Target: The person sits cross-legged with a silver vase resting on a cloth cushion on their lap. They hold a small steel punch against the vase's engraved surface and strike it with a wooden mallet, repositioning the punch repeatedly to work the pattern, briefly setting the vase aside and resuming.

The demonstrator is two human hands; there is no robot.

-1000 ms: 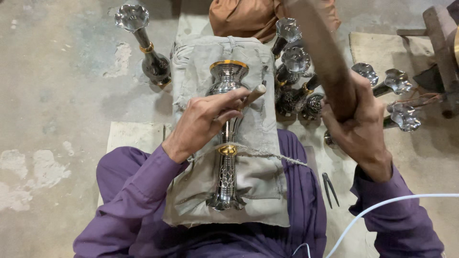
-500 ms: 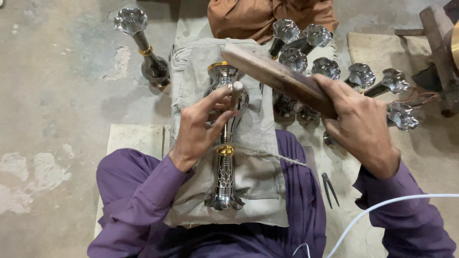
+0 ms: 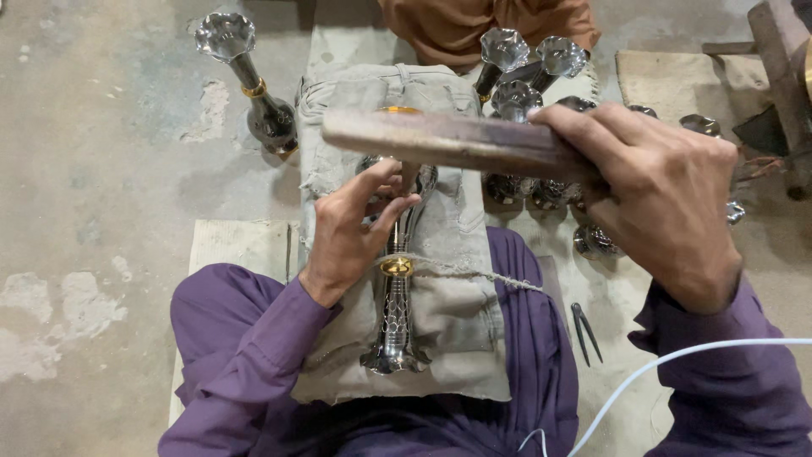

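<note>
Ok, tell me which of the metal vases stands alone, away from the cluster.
The vase at the upper left, on bare concrete floor. The others crowd behind the wooden stick, and one vase lies on the lap cloth.

The floor [image 3: 101, 152] is bare grey concrete, worn and blotchy, with pale patches where the surface has flaked away at the upper left and the lower left of the frame. A flat, pale board [image 3: 241, 245] lies on it left of centre. At the upper right, a tan mat [image 3: 668, 80] with a frayed edge is spread over the concrete, and a dark wooden post [image 3: 782, 93] rises beside it near the right edge. At the top centre, orange-brown cloth [image 3: 474, 25] belonging to another seated person shows. Light is even and soft, casting only faint shadows. No wall or window is in view.
</note>
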